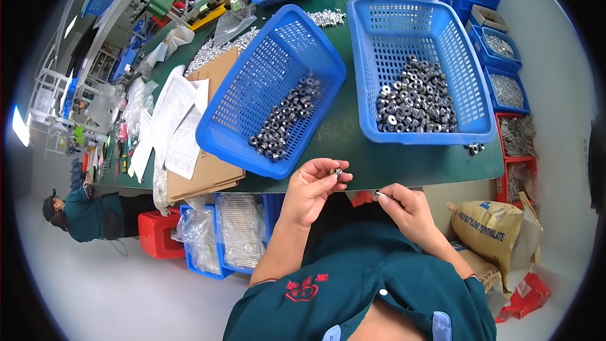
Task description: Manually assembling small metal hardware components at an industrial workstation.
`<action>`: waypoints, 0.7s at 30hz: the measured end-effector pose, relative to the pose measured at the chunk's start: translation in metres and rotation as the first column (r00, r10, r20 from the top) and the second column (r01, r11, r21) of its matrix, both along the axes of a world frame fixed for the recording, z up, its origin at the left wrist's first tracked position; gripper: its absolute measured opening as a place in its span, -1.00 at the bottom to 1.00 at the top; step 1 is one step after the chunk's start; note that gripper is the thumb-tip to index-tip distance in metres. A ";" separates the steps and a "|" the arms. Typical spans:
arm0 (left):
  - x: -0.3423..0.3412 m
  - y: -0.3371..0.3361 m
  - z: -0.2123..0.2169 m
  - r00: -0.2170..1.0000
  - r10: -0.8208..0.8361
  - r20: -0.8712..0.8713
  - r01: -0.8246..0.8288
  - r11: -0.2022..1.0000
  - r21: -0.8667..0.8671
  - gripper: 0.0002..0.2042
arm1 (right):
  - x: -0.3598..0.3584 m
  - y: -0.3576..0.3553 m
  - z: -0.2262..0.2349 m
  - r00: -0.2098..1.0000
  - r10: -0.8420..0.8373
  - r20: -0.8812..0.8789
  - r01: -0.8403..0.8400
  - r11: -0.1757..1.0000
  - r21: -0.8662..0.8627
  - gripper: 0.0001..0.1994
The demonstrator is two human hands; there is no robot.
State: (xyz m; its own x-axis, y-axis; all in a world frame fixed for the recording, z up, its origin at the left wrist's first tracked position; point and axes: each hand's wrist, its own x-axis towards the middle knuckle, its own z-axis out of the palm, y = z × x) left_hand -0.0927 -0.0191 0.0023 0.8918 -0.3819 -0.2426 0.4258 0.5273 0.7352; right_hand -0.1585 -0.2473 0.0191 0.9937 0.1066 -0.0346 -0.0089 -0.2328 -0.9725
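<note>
My left hand (310, 191) is at the table's near edge, thumb and fingers pinched on a small round metal bushing (336, 172). To its right, my right hand (409, 211) is closed around a thin item with a pale tip (380, 194); most of it is hidden by the fingers, and its kind does not show. Beyond my left hand a blue perforated basket (252, 82) sits at a slant, with dark and silver bushings (284, 120) heaped in its lower end. A second blue basket (429, 137), farther right, holds a larger heap of bushings (416, 104).
Several bushings (474, 149) lie beside the right basket on the green table (331, 136). Cardboard (205, 173) and papers (183, 142) are left of the slanted basket. Stacked bins (505, 88) and yellow sacks (489, 230) stand at right. Another person (95, 215) works at far left.
</note>
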 end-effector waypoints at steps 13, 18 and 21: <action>-0.025 -0.015 0.015 0.998 -0.007 0.068 0.004 0.999 0.045 -0.71 | 0.011 0.015 -0.002 0.941 0.110 0.320 -0.035 0.972 -0.232 -0.92; -0.027 -0.016 0.014 0.998 0.026 0.064 -0.030 0.998 0.064 -0.72 | 0.011 0.018 -0.002 0.917 0.124 0.378 -0.020 0.964 -0.266 -0.93; -0.027 -0.018 0.008 0.997 0.030 0.078 -0.034 0.998 0.055 -0.71 | 0.012 0.018 0.001 0.917 0.132 0.378 -0.029 0.964 -0.265 -0.93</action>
